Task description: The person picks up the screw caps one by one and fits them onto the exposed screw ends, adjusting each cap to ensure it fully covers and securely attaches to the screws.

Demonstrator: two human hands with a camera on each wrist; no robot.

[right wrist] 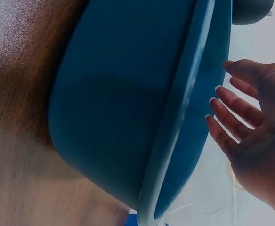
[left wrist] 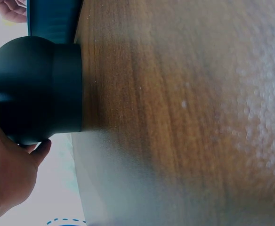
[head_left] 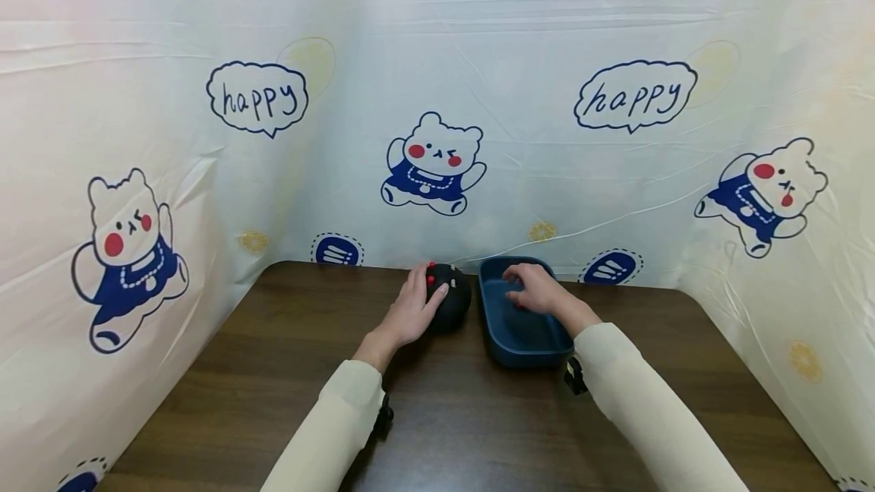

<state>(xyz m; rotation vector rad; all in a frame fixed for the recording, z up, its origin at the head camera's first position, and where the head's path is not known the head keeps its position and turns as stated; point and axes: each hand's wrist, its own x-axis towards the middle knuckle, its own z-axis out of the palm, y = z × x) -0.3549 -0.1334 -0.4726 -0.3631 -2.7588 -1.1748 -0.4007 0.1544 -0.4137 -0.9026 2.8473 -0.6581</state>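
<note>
A black dome-shaped thing (head_left: 454, 308) with a flat base stands on the table, small red and pale knobs on its top. My left hand (head_left: 409, 306) holds it from the left, thumb across the near side and fingers round the far side; the left wrist view shows its smooth side (left wrist: 34, 89). To its right is a blue rectangular tub (head_left: 526, 357). Over the tub's opening hangs my right hand (head_left: 540, 291), fingers loosely bent. In the right wrist view nothing shows between those fingers (right wrist: 224, 127). A tiny red spot (head_left: 519, 307) appears below the fingertips.
Both things stand near the far edge of a brown wooden table (head_left: 437, 424). Behind and beside it hangs a pale printed curtain (head_left: 519, 173) with bear figures. Dark wrist devices (head_left: 576, 376) sit below the cream sleeves (head_left: 642, 393).
</note>
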